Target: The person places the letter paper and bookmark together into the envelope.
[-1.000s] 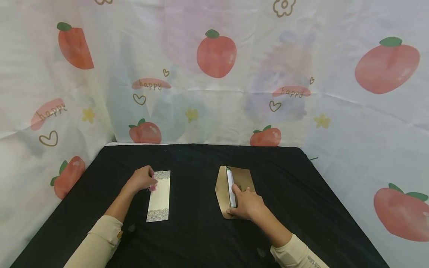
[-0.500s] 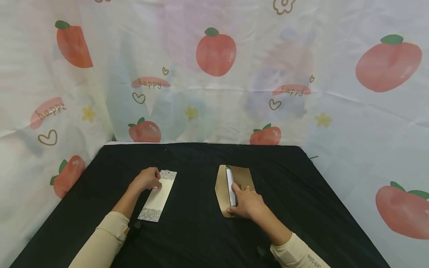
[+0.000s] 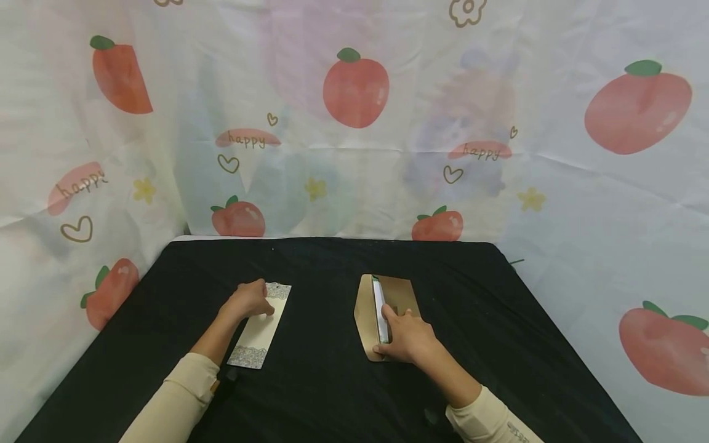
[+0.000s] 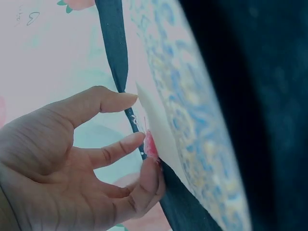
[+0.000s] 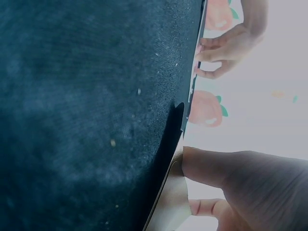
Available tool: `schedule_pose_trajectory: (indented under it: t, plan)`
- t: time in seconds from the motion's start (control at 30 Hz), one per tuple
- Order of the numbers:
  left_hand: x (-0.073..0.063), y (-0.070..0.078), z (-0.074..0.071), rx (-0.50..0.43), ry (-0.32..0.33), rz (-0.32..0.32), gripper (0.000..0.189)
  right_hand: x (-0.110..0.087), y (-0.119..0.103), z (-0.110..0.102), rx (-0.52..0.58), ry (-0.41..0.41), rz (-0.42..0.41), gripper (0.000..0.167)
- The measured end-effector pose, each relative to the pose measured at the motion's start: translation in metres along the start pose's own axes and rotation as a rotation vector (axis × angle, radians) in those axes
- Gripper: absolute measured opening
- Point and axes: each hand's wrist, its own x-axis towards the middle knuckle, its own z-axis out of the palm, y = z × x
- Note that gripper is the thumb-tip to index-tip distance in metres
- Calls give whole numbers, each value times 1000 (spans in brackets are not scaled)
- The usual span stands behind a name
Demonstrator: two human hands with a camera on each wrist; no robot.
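Observation:
On the left of the black cloth lies a long cream card with silvery patterned bands at both ends, slightly turned. My left hand rests at its upper left part. In the left wrist view, its thumb and fingers are spread apart and touch the card's face, next to a small pink tassel. A brown paper envelope lies on the right with its flap unfolded. Inside its mouth a white insert shows. My right hand presses on the envelope, thumb on the flap and index finger at the insert.
Both things lie on a table covered with black cloth. A white curtain printed with red fruit hangs behind the table and along both sides.
The cream card has turned clockwise and its top has shifted right. My left hand has moved right and over the tassel, which it held beside the card before. The right hand stays in place.

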Motion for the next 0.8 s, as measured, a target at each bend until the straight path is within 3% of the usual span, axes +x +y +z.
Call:
schedule_pose_trajectory:
  t: [0.5,0.8]
  plan:
    - [9,0,3,45,-51,-18,38,0,-1,1,7,0,0,77]
    - [7,-2,2,-22,-12,60,32,0,1,2,4,-4,5,78]
